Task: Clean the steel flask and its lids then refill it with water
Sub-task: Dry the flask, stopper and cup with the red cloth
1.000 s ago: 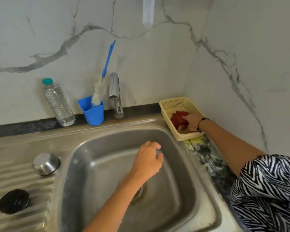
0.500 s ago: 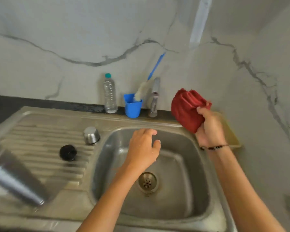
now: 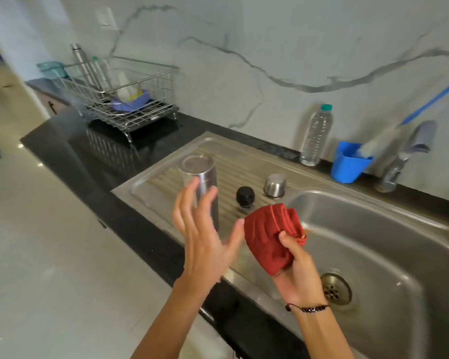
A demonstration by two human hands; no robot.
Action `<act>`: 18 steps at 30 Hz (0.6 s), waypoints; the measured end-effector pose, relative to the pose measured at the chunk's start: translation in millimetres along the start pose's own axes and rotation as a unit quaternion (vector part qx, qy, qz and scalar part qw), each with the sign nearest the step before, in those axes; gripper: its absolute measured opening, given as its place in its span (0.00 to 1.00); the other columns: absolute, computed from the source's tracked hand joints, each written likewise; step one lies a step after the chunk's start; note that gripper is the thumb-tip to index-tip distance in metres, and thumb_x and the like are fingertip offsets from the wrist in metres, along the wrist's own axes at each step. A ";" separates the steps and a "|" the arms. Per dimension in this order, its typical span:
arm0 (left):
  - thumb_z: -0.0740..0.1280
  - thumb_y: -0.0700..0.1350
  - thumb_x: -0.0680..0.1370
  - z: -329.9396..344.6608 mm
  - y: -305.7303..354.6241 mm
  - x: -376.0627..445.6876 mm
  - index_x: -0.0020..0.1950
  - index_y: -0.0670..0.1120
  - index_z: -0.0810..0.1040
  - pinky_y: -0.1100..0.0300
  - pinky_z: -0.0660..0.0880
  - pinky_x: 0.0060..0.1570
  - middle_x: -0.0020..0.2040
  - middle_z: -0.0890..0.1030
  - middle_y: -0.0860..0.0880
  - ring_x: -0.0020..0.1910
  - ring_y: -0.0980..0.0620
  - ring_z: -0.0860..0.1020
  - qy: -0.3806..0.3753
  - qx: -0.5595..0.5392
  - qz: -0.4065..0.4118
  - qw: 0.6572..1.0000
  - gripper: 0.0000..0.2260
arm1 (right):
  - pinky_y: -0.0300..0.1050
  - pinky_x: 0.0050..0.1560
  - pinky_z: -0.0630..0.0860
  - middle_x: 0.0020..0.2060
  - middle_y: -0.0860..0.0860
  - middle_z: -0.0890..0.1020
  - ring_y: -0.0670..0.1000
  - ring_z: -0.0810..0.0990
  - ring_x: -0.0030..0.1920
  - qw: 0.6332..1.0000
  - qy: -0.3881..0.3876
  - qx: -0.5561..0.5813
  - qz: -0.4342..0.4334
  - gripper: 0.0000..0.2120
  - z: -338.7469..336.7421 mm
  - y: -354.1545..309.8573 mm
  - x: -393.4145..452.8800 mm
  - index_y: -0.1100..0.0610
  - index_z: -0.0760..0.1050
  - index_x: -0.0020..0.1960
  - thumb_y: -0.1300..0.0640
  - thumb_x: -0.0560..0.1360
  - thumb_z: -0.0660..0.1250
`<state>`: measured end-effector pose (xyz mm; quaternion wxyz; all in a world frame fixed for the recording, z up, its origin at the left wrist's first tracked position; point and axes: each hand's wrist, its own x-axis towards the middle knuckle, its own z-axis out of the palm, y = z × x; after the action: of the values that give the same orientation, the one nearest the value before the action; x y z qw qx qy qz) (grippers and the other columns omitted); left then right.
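steel flask (image 3: 200,185) stands upright on the ribbed drainboard (image 3: 241,164) left of the sink basin (image 3: 373,244), long axis vertical. it lies forward of both hands and toward the left. the left hand (image 3: 205,237) is the nearer: its fingers are spread and nearly straight, holding nothing, with the fingertips overlapping the flask's lower body; whether they touch it cannot be told. the right hand (image 3: 298,268) is raised over the basin's near edge, fingers curled round a bunched red cloth (image 3: 270,234), and stands further from the flask. the two lids rest on the drainboard between flask and basin: a black lid (image 3: 245,196) and, just beyond it, a steel lid (image 3: 274,185). judged from this layout, the left hand is placed to take the flask while the right brings the cloth. hard to make out: the flask's base, masked by the left hand, and which end faces up, blurred by motion. the tap (image 3: 402,161) and brush in the blue cup (image 3: 347,164) are smeared at the right edge.
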<state>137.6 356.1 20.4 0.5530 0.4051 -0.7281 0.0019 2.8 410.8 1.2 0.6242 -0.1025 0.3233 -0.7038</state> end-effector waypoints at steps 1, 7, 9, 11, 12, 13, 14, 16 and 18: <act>0.70 0.54 0.70 -2.2 -9.8 1.2 0.70 0.46 0.61 0.53 0.57 0.73 0.72 0.60 0.40 0.72 0.42 0.59 0.012 -0.026 -0.053 0.998 0.33 | 0.52 0.60 0.73 0.57 0.58 0.80 0.55 0.79 0.59 1.000 0.006 -0.010 0.000 0.15 0.2 2.4 -1.4 0.55 0.77 0.58 0.61 0.73 0.60; 0.76 0.59 0.61 1.0 -64.5 10.8 0.76 0.61 0.38 0.49 0.55 0.73 0.78 0.47 0.55 0.75 0.58 0.50 -0.163 -0.254 -0.358 0.884 0.57 | 0.49 0.56 0.75 0.56 0.55 0.81 0.53 0.80 0.57 0.998 0.048 -0.032 -0.013 0.22 -3.6 8.2 -4.5 0.54 0.73 0.64 0.61 0.69 0.62; 0.78 0.55 0.62 8.3 -72.5 14.8 0.76 0.62 0.40 0.48 0.60 0.72 0.78 0.54 0.51 0.75 0.52 0.58 -0.209 -0.272 -0.392 0.854 0.56 | 0.49 0.55 0.75 0.55 0.56 0.82 0.54 0.80 0.56 0.996 0.071 -0.037 -0.026 0.22 -4.6 5.6 -6.0 0.55 0.74 0.62 0.62 0.68 0.62; 0.78 0.50 0.67 15.2 -77.6 22.1 0.77 0.57 0.50 0.51 0.67 0.66 0.72 0.66 0.50 0.69 0.50 0.68 -0.197 -0.262 -0.413 0.850 0.48 | 0.47 0.54 0.76 0.53 0.57 0.83 0.54 0.81 0.53 0.994 0.087 -0.044 -0.037 0.19 -4.5 3.3 -9.6 0.57 0.76 0.57 0.65 0.68 0.62; 0.77 0.47 0.68 18.6 -79.5 27.2 0.75 0.55 0.55 0.54 0.69 0.62 0.68 0.70 0.52 0.65 0.52 0.71 -0.191 -0.255 -0.417 0.851 0.43 | 0.47 0.52 0.77 0.52 0.57 0.83 0.53 0.82 0.52 0.994 0.092 -0.048 -0.046 0.18 -5.3 2.4 -11.5 0.57 0.76 0.56 0.67 0.68 0.61; 0.77 0.46 0.69 20.6 -80.3 32.3 0.73 0.54 0.58 0.56 0.70 0.58 0.64 0.72 0.53 0.61 0.54 0.73 -0.193 -0.250 -0.414 0.854 0.39 | 0.45 0.51 0.78 0.50 0.56 0.84 0.53 0.83 0.50 0.992 0.098 -0.052 -0.057 0.18 -6.3 1.9 -12.4 0.58 0.76 0.56 0.70 0.69 0.60; 0.76 0.46 0.69 24.4 -79.6 37.8 0.71 0.55 0.59 0.59 0.70 0.55 0.61 0.72 0.56 0.57 0.57 0.73 -0.198 -0.250 -0.404 0.857 0.37 | 0.44 0.48 0.80 0.49 0.56 0.84 0.52 0.83 0.48 0.990 0.106 -0.058 -0.072 0.18 -6.4 -1.0 -11.7 0.58 0.76 0.56 0.72 0.70 0.59; 0.75 0.46 0.70 29.4 -72.4 45.8 0.68 0.58 0.57 0.64 0.70 0.49 0.56 0.71 0.59 0.52 0.61 0.73 -0.194 -0.281 -0.387 0.856 0.35 | 0.42 0.46 0.80 0.47 0.54 0.85 0.50 0.84 0.47 0.986 0.119 -0.070 -0.097 0.18 -3.4 -8.4 -8.3 0.57 0.76 0.55 0.73 0.73 0.57; 0.75 0.48 0.70 40.7 -58.4 59.1 0.65 0.58 0.59 0.65 0.72 0.46 0.55 0.74 0.58 0.51 0.59 0.76 -0.187 -0.339 -0.380 0.840 0.32 | 0.42 0.48 0.80 0.46 0.54 0.85 0.51 0.83 0.47 0.974 0.128 -0.107 -0.156 0.16 5.3 -26.0 -1.3 0.58 0.77 0.53 0.73 0.73 0.60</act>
<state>135.9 263.7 26.3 0.4668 0.4300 -0.5617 -0.5308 -15.2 410.6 20.8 0.4456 -0.1270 0.4535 -0.7614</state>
